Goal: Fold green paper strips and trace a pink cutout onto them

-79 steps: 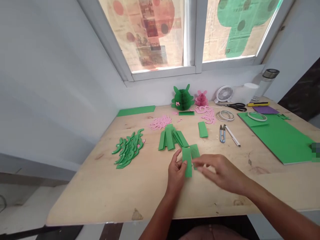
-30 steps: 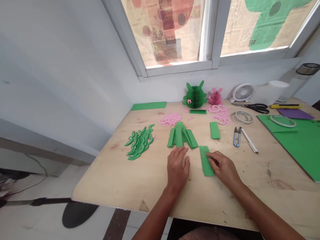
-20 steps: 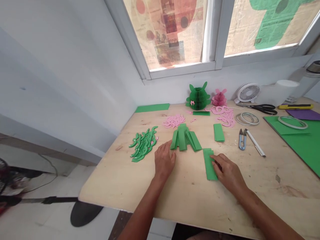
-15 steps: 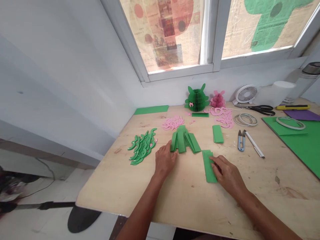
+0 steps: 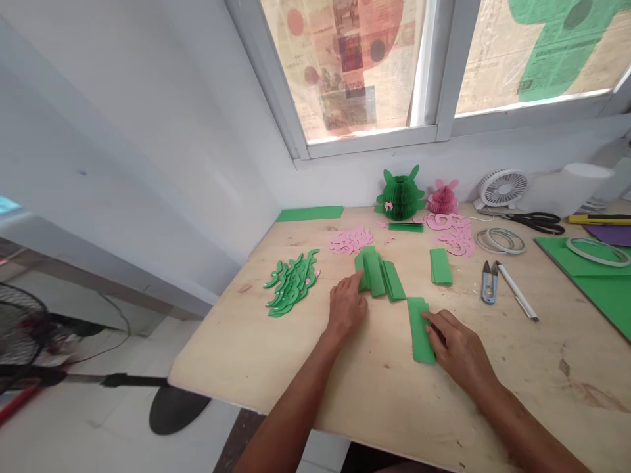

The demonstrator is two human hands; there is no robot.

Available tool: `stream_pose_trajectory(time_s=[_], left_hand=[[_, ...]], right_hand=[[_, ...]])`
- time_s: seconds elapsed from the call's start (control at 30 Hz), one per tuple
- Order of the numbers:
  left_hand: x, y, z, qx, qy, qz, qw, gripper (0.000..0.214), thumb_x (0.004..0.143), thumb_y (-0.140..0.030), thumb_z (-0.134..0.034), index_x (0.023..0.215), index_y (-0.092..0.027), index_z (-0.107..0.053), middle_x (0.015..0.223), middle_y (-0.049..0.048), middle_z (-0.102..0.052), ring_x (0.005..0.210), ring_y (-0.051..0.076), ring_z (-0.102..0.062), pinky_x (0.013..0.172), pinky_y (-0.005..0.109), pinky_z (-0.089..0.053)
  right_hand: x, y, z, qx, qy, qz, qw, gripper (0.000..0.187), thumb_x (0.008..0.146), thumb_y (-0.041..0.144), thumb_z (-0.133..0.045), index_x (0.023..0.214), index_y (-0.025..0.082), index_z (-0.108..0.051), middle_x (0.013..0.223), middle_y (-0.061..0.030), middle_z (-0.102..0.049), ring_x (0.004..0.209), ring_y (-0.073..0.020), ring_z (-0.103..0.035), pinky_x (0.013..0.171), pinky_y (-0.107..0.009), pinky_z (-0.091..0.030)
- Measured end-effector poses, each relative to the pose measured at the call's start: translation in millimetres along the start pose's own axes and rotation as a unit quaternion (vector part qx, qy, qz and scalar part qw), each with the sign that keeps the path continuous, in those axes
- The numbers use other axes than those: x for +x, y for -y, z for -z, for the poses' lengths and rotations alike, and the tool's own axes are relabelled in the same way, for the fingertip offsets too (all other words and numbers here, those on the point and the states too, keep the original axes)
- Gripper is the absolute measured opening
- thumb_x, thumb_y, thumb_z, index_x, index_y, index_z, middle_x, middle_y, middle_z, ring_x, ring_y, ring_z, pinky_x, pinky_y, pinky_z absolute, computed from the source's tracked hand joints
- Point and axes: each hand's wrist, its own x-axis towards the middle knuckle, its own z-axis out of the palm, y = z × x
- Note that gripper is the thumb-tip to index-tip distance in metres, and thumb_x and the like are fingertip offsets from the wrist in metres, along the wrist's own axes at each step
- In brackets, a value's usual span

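My left hand (image 5: 348, 307) lies on the wooden table (image 5: 305, 355) with its fingers stretched forward, the tips touching the left edge of a pile of folded green paper strips (image 5: 378, 274). My right hand (image 5: 456, 348) rests flat on a long folded green strip (image 5: 419, 322), its fingers pressing the strip's right side onto the table. Neither hand has anything lifted.
A heap of curved green cut-outs (image 5: 293, 284) lies left of the pile, pink cut-outs (image 5: 351, 240) behind it. Another green strip (image 5: 440, 266), snips (image 5: 488, 290), a pen (image 5: 516, 299), tape rings (image 5: 499, 240), scissors (image 5: 535, 222), a small fan (image 5: 501, 188), paper cactus models (image 5: 401, 195) and green sheets (image 5: 591, 276) lie further back.
My left hand let go of the long strip, went left to the pile and pushed the fanned strips closer together. My right hand stayed pressed on the long strip.
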Motion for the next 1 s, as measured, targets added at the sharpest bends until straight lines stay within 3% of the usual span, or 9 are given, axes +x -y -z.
stream_pose_trajectory(time_s=[0.1, 0.23, 0.43, 0.67, 0.9, 1.0], left_hand=[[-2.8, 10.3, 7.2, 0.02, -0.016, 0.008, 1.0, 0.056, 0.08, -0.01, -0.049, 0.135, -0.019, -0.045, 0.127, 0.0067, -0.061, 0.118, 0.02, -0.054, 0.1, 0.031, -0.038], [-0.4, 43.7, 21.5, 0.076, -0.035, 0.062, 0.995, 0.04, 0.085, -0.017, -0.048, 0.124, -0.017, -0.057, 0.121, 0.0114, -0.064, 0.117, 0.027, -0.054, 0.099, 0.039, -0.037], [30.3, 86.6, 36.3, 0.157, 0.0, 0.079, 0.984, 0.033, 0.089, -0.023, -0.042, 0.113, -0.016, -0.063, 0.111, 0.0138, -0.068, 0.111, 0.033, -0.056, 0.093, 0.046, -0.037], [60.6, 91.6, 38.9, 0.219, 0.073, 0.03, 0.973, 0.031, 0.088, -0.016, -0.049, 0.117, -0.015, -0.06, 0.105, 0.0143, -0.068, 0.109, 0.03, -0.057, 0.095, 0.047, -0.038], [66.7, 87.0, 35.7, 0.236, 0.096, 0.028, 0.967, 0.037, 0.091, -0.036, -0.058, 0.121, -0.016, -0.054, 0.122, 0.0093, -0.056, 0.102, 0.021, -0.06, 0.085, 0.042, -0.053], [66.0, 85.4, 38.2, 0.219, 0.084, 0.043, 0.971, 0.025, 0.092, -0.023, -0.054, 0.114, -0.015, -0.059, 0.109, 0.0124, -0.064, 0.104, 0.026, -0.06, 0.09, 0.046, -0.047]], right_hand=[[-0.2, -0.1, -0.4, -0.006, -0.002, 0.001, 1.0, 0.03, 0.094, 0.031, -0.037, 0.103, 0.02, -0.063, 0.083, -0.0041, -0.064, 0.07, -0.0184, -0.065, 0.059, -0.029, -0.049], [0.4, 1.1, -0.1, -0.013, -0.001, 0.005, 1.0, 0.029, 0.094, 0.03, -0.038, 0.103, 0.02, -0.063, 0.084, -0.0042, -0.064, 0.071, -0.0189, -0.065, 0.06, -0.029, -0.049], [0.9, 3.7, 0.2, -0.024, -0.005, 0.002, 1.0, 0.029, 0.094, 0.03, -0.037, 0.103, 0.02, -0.064, 0.083, -0.0041, -0.064, 0.069, -0.0186, -0.065, 0.058, -0.029, -0.048], [0.1, 1.4, -1.8, -0.03, -0.007, 0.01, 0.999, 0.029, 0.095, 0.029, -0.037, 0.102, 0.02, -0.064, 0.086, -0.0057, -0.065, 0.071, -0.0188, -0.065, 0.06, -0.029, -0.048], [0.2, 3.0, -0.4, -0.029, -0.01, 0.014, 0.999, 0.029, 0.094, 0.027, -0.037, 0.1, 0.02, -0.064, 0.085, -0.005, -0.065, 0.069, -0.018, -0.064, 0.057, -0.028, -0.047], [0.7, 2.9, -0.5, -0.031, -0.01, 0.015, 0.999, 0.029, 0.094, 0.027, -0.037, 0.099, 0.02, -0.065, 0.083, -0.0047, -0.065, 0.067, -0.0178, -0.064, 0.056, -0.027, -0.046]])
